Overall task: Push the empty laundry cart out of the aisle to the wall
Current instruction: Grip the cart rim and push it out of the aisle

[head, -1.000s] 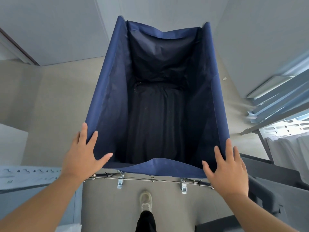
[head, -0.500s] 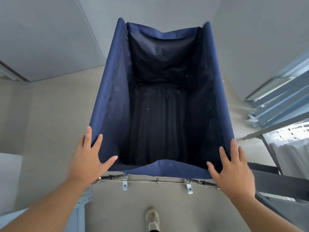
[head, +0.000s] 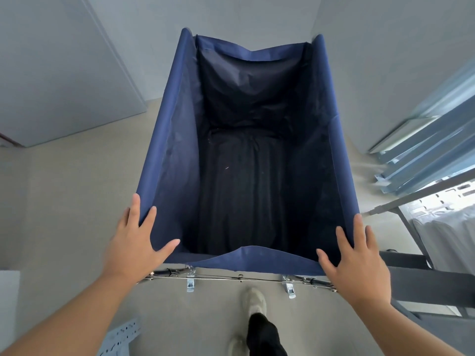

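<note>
The laundry cart (head: pixel 167 129) is a deep navy fabric bin, and its dark inside is empty. It stands straight ahead of me on the beige floor, its far end close to the pale wall (head: pixel 244 14). My left hand (head: pixel 133 242) lies over the near left corner, thumb on the near rim and fingers along the side. On the near right corner my right hand (head: pixel 359 263) sits the same way. A thin metal bar with clips (head: pixel 239 278) runs below the near rim between my wrists.
Blue-grey metal shelving (head: pixel 424 150) and a rack with white linen (head: pixel 449 240) line the right side. A dark grey shelf (head: pixel 424 278) is by my right wrist. A perforated grey shelf corner (head: pixel 120 335) pokes in at lower left. My shoe (head: pixel 254 301) steps behind the cart.
The cart and I have rolled forward toward the far wall. The left shelf has slipped back out of view, and my feet have stepped. Both hands stay on the corners.
</note>
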{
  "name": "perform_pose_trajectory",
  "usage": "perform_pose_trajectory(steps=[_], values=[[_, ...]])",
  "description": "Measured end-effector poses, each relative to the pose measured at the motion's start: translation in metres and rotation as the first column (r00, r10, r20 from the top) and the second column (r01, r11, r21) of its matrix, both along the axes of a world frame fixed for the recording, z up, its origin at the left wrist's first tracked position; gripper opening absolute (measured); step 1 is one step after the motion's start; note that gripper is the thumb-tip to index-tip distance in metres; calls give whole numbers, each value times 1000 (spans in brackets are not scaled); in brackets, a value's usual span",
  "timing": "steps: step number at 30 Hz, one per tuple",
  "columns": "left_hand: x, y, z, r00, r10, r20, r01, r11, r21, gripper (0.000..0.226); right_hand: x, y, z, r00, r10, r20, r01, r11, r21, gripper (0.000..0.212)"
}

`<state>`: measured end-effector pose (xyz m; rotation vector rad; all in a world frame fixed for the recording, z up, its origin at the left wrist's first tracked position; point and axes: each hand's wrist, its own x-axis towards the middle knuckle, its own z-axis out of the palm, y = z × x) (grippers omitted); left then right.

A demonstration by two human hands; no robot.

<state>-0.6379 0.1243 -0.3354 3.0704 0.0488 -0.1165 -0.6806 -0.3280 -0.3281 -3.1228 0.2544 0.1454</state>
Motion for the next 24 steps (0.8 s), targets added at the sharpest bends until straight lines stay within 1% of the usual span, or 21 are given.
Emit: perform_pose_trajectory(steps=[4, 9, 15, 24], values=[[23, 1, -2, 1000, -24, 1, 24, 1000, -8, 94, 14, 0, -1, 1000, -18, 0, 18, 1000, -4, 68], [53, -4, 0, 1000, -27, -2, 27, 1000, -16, 99, 35, -4, -3, 999, -41, 5, 41, 999, 4, 68], [97, -9, -2, 999, -46, -19, 46, 999, -13, 94, 65, -7, -3, 998, -65, 8, 64, 998, 13, 67], [170, -17, -6, 996, -86, -36, 86, 996, -8, 94, 120, -15, 0, 994, -106, 4, 105, 994, 33, 68]])
